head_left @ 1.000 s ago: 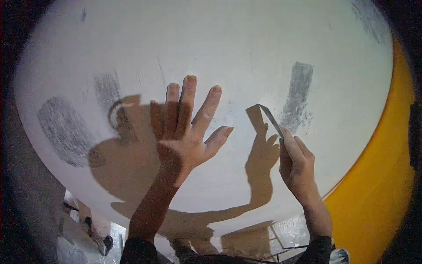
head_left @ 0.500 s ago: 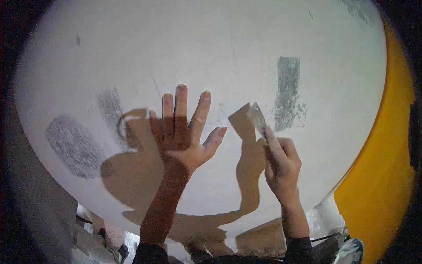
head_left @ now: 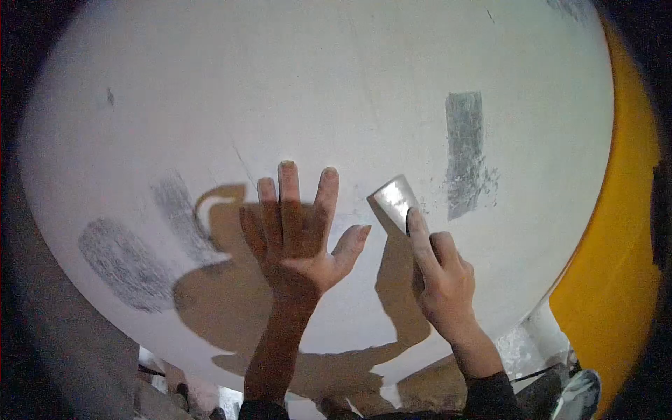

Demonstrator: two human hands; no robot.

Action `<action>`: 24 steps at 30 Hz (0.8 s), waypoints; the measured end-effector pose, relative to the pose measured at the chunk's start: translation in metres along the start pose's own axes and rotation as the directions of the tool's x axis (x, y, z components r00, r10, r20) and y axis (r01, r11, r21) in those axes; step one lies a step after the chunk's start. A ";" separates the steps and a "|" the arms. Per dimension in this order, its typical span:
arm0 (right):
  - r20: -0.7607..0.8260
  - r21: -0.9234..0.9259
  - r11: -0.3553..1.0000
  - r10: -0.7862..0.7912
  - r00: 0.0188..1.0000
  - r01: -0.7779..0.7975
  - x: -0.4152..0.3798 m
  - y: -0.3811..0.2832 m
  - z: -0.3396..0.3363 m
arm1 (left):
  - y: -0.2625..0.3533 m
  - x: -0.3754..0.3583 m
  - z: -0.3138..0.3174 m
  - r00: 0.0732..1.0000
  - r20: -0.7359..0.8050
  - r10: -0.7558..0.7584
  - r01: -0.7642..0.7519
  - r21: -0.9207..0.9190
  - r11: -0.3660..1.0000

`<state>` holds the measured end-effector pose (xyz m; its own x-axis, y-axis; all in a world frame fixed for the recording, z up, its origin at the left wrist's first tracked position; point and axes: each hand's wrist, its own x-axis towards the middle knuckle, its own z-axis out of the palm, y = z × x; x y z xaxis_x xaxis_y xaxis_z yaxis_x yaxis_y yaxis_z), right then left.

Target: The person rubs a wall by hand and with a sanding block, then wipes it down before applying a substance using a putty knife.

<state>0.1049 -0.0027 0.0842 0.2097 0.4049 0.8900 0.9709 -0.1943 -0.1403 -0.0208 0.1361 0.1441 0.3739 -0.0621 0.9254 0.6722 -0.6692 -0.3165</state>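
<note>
Where the near edge of the scene lies, a dark right sleeve [head_left: 490, 395] and a dark left sleeve [head_left: 264, 410] come in, with a whitish, smeared object [head_left: 578, 393] at the near right, too unclear to name. Beyond them, the person's brown shadow [head_left: 210, 308] falls across a white surface [head_left: 364, 308].

The left hand [head_left: 297, 259] is spread wide, its back toward the viewer and its palm to the white surface, thumb out to the right. It is spread much as it was a second ago.

To its right, the right hand [head_left: 446, 280] grips a scraper [head_left: 393, 196], forefinger stretched along the metal. A second ago the blade showed almost edge-on, close to the dark patch on the right; now its broad, shiny face shows, and tool and hand are farther left of that patch. The blade's end is very near the white surface, but whether it touches cannot be told.

At the left are an oval grey patch [head_left: 124, 262] and a streaky grey patch [head_left: 180, 210]; farther off, at the right, stands the tall grey patch [head_left: 464, 150]. An orange panel [head_left: 609, 280] borders the right side.
</note>
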 end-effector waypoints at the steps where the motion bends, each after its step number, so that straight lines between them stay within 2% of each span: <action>1: -0.005 0.002 1.000 0.006 1.000 -0.006 0.005 -0.003 -0.004 | 0.001 -0.001 0.000 1.000 0.003 -0.017 0.017 -0.002 1.000; 3: -0.005 0.111 0.994 0.018 1.000 -0.018 0.017 -0.005 -0.009 | 0.003 -0.003 0.000 0.999 0.031 -0.022 0.022 0.008 1.000; 7: 0.085 0.126 0.989 0.063 0.994 -0.073 0.000 -0.009 -0.008 | 0.001 -0.003 0.000 0.997 0.060 -0.049 0.049 0.000 0.999; 10: 0.093 0.068 0.998 0.000 0.996 -0.007 0.008 -0.001 -0.011 | 0.003 -0.002 -0.001 0.994 0.090 -0.056 0.055 0.013 0.998; 13: 0.045 0.127 0.992 -0.028 0.999 0.022 0.019 -0.003 -0.012 | 0.001 -0.006 0.002 0.998 0.047 -0.044 0.044 0.005 0.999; 16: 0.063 0.123 0.992 0.019 0.998 -0.026 0.006 -0.007 -0.004 | 0.001 -0.004 -0.002 0.993 0.099 -0.071 0.070 0.011 0.997; 19: 0.094 0.144 0.988 0.046 0.995 -0.060 0.009 -0.007 -0.008 | -0.003 -0.006 0.001 0.998 0.041 -0.054 0.054 0.008 0.999; 20: 0.055 0.210 0.976 0.053 0.997 -0.064 0.024 -0.009 -0.013 | -0.001 -0.005 -0.002 0.998 0.041 -0.050 0.050 0.002 0.999; 22: 0.012 0.266 0.962 0.057 0.998 -0.059 0.031 -0.010 -0.016 | 0.003 -0.001 -0.009 0.978 0.183 -0.100 0.091 0.057 0.994; 24: 0.039 0.261 0.960 0.091 0.995 -0.098 0.022 -0.012 -0.012 | 0.003 -0.003 -0.005 0.987 0.138 -0.082 0.075 0.060 0.995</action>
<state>0.0969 -0.0020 0.1107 0.3011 0.4205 0.8558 0.9421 0.0074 -0.3352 -0.0237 0.1306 0.1415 0.4018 0.0959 0.9107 0.7355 -0.6263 -0.2585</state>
